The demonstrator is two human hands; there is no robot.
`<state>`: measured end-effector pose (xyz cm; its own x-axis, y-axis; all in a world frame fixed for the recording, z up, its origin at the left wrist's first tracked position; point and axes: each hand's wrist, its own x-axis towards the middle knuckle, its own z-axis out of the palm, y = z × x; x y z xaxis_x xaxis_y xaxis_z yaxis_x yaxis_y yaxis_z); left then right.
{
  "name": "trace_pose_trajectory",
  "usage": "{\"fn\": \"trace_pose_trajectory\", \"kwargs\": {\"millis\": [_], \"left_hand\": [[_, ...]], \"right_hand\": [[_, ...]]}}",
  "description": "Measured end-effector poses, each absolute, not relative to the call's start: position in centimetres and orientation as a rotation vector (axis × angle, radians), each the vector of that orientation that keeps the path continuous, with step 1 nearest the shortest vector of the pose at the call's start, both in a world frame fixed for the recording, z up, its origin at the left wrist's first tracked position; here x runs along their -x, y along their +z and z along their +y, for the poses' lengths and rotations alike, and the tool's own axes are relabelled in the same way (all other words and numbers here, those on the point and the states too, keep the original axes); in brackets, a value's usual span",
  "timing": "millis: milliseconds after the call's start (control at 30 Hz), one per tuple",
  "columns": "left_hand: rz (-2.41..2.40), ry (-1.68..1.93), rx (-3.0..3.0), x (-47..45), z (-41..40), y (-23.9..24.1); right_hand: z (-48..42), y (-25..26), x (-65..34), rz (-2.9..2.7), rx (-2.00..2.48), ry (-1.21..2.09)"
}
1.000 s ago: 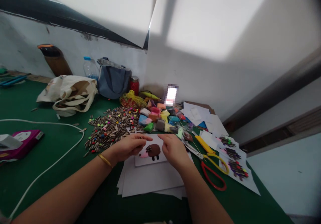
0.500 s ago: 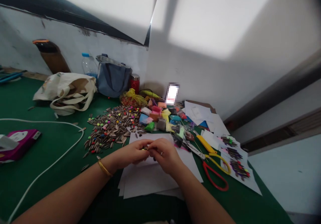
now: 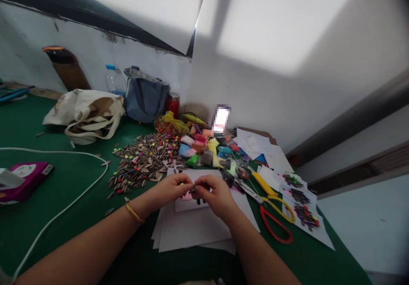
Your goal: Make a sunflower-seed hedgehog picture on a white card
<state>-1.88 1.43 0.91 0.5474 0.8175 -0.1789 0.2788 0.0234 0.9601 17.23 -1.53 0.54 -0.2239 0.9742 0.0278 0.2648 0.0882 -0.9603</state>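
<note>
My left hand (image 3: 171, 191) and my right hand (image 3: 214, 194) meet fingertip to fingertip over stacked white paper (image 3: 188, 234). Both are closed in a pinch on a small dark sliver that looks like a sunflower seed (image 3: 193, 187), mostly hidden by the fingers. Below them, on a smaller white sheet, lies a pink piece of clay (image 3: 187, 197) with a few dark bits beside it. A heap of striped sunflower seeds (image 3: 147, 159), mixed with bright coloured ones, spreads to the left beyond my left hand.
Wrapped coloured clay packs (image 3: 207, 158) lie behind the paper. Red-and-yellow scissors (image 3: 275, 219) and a yellow cutter (image 3: 263, 184) rest to the right, near sheets with seed designs (image 3: 302, 196). A white cable (image 3: 67, 206), cloth bags (image 3: 145, 99) and a lit phone (image 3: 221, 119) are around.
My hands have drawn slightly apart, leaving just the fingertips together, and the pink clay beneath now shows. The whole view has shifted a little.
</note>
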Motion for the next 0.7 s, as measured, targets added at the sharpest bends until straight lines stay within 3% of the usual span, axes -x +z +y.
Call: {"fn": "trace_pose_trajectory", "kwargs": {"millis": [367, 700], "left_hand": [[1.315, 0.377, -2.165, 3.5, 3.5, -1.0], [1.369, 0.266, -2.306, 3.6, 3.1, -0.9]], "right_hand": [[-1.2, 0.8, -19.1, -2.140, 1.427, 0.534], [-1.2, -1.4, -18.2, -2.125, 1.433, 0.410]]}}
